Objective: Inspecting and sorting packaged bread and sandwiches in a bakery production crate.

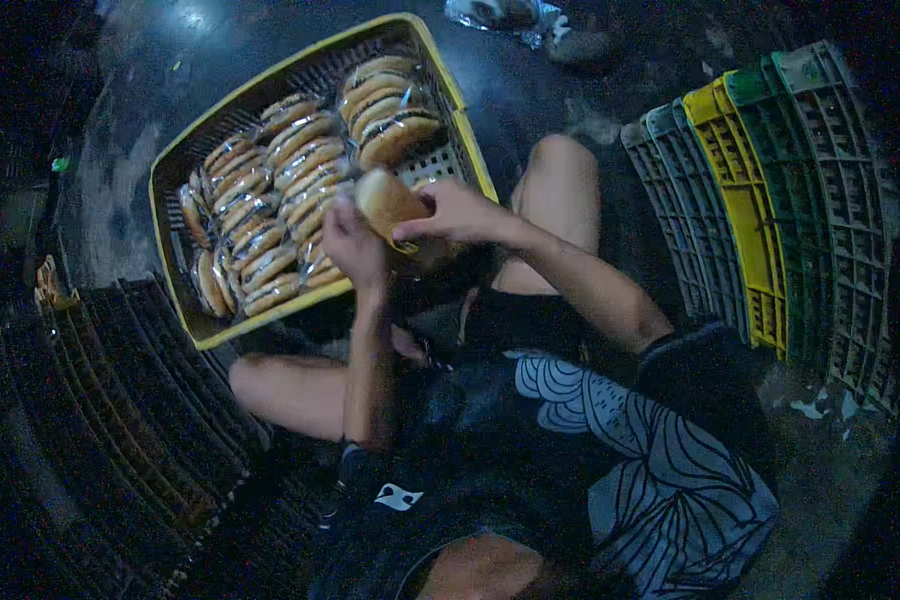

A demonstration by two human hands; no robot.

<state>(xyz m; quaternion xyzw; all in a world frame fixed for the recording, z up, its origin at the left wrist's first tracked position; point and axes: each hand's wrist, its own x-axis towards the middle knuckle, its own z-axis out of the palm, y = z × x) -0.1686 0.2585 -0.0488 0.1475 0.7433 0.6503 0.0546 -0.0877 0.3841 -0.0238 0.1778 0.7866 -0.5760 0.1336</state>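
My right hand (455, 212) grips a round golden-brown bun (390, 205), thumb on the near side and fingers behind it. Close against the bun's left side is my left hand (355, 243), its fingers curled together. It is slightly blurred, and whatever it pinches is too small to make out. Both hands are over the near right edge of a yellow crate (175, 285). Inside the crate, similar buns (305, 150) in clear plastic wrap stand on edge in packed rows. A shorter row of wrapped buns (385, 110) sits at the far right, with bare slatted crate bottom (435, 168) in front of it.
Stacked grey, yellow and green crates (750, 210) stand on the right. Dark crates (140, 390) lie at the lower left. A clear plastic bag (505, 15) rests on the dark floor beyond the yellow crate. My bent legs (295, 395) flank the crate's near side.
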